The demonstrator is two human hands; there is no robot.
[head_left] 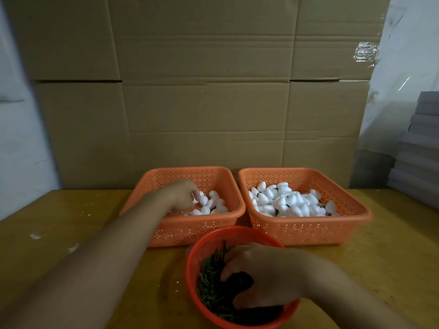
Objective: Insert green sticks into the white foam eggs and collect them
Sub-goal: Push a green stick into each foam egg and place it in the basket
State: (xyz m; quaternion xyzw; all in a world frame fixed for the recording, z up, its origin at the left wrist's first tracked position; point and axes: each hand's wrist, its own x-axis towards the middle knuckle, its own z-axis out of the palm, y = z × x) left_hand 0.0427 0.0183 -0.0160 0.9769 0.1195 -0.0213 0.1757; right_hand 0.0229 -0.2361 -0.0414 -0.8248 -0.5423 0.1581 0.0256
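Well under way, by the look of it — right basket (356,224) heaped with foam eggs (288,200), some showing green sticks. Left hand (184,194) pinching an egg (196,200) in the left basket (197,230); right hand (263,274) curled into the sticks (211,279) in the round bowl (204,243) — actual grip impossible to tell.

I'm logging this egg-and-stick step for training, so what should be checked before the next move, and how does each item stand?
1. Left hand on an egg in the left basket: cannot tell, fingers hide the grip.
2. Right hand in the round bowl of green sticks: ok.
3. Stick pinched: cannot tell.
4. Plain eggs left: ok.
5. Right basket has room for finished eggs: ok.
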